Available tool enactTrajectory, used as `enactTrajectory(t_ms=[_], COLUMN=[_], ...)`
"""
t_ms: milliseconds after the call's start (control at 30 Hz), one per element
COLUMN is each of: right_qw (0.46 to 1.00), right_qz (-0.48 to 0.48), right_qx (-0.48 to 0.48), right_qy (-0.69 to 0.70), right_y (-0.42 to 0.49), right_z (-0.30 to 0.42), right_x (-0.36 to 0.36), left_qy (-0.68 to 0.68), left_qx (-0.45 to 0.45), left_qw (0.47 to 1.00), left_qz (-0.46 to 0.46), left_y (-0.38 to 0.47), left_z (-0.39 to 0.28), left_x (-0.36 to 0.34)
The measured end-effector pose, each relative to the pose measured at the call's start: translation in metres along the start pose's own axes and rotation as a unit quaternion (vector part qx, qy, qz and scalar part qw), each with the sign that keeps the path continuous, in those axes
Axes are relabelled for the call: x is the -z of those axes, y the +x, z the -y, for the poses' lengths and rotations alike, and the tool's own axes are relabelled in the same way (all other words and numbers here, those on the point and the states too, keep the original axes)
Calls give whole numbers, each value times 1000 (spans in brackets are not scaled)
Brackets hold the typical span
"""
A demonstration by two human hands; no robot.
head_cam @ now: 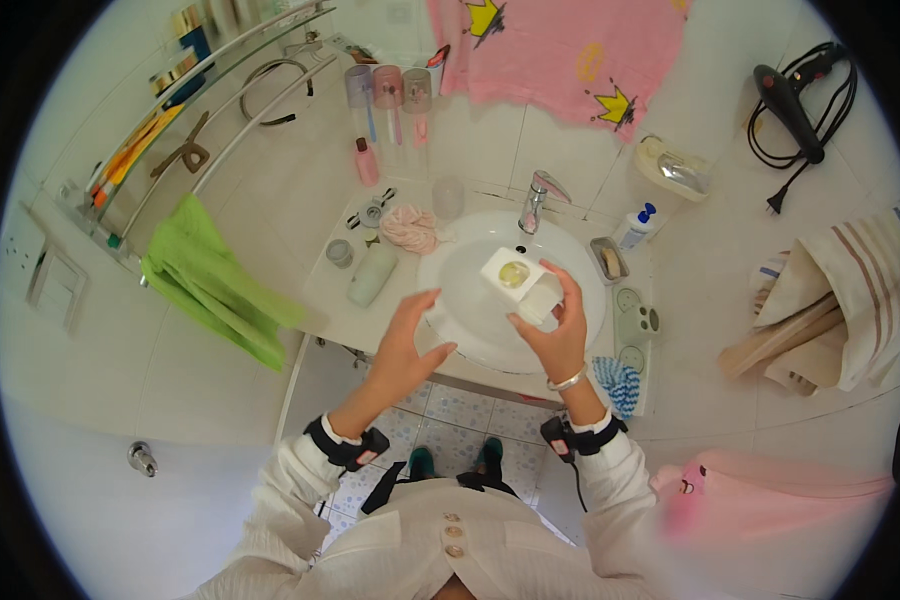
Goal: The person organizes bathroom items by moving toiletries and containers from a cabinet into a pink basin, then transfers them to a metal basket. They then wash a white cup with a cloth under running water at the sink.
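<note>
My right hand (pixel 559 334) grips a small white box (pixel 504 264) by its right side, over the white oval washbasin (pixel 465 330). A round yellow-green patch shows on the box, and a white flap or part stands out at its lower right. My left hand (pixel 405 341) is at the basin's left rim, thumb and fingers apart, with nothing in it. The chrome faucet (pixel 536 202) is behind the box. Left of the basin lie a pale green bottle (pixel 372 276) and a pink mesh bath puff (pixel 410 229).
A soap dish (pixel 609 260), a pump bottle (pixel 636 226), a pale green holder (pixel 637 322) and a blue-white cloth (pixel 616 384) line the right side. Cups with toothbrushes (pixel 388 90) hang behind. A green towel (pixel 210 277) hangs left, a hair dryer (pixel 789 112) right.
</note>
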State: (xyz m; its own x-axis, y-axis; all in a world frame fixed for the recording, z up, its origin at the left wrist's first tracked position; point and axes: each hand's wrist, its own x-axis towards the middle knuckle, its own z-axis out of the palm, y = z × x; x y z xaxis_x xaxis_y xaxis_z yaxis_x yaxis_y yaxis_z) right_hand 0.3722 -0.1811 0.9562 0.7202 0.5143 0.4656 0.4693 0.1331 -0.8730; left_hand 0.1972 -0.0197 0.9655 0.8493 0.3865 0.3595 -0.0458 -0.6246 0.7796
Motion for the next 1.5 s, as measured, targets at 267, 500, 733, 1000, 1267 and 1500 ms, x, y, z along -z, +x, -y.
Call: enactTrajectory(t_ms=[267,500,733,1000,1267,1500], right_qw=[971,964,951,936,950,970], right_qz=[187,246,259,229,256,154], right_qx=[6,60,162,244,170,35], right_qy=[148,82,-43,-109,-51,183], right_y=[-15,-21,-18,-22,-29,-43], right_z=[71,89,129,165,166,152], right_x=[-38,-57,-69,-95,-105,-110], left_qy=[128,123,41,-24,-86,-714], left_qx=[-103,-134,-122,-94,-84,147], left_qw=[986,980,989,992,992,684], left_qz=[40,77,69,76,33,42], left_y=[10,-5,-20,-34,-45,-47], left_z=[-44,-41,-33,-34,-33,-31], left_x=[78,97,111,113,122,121])
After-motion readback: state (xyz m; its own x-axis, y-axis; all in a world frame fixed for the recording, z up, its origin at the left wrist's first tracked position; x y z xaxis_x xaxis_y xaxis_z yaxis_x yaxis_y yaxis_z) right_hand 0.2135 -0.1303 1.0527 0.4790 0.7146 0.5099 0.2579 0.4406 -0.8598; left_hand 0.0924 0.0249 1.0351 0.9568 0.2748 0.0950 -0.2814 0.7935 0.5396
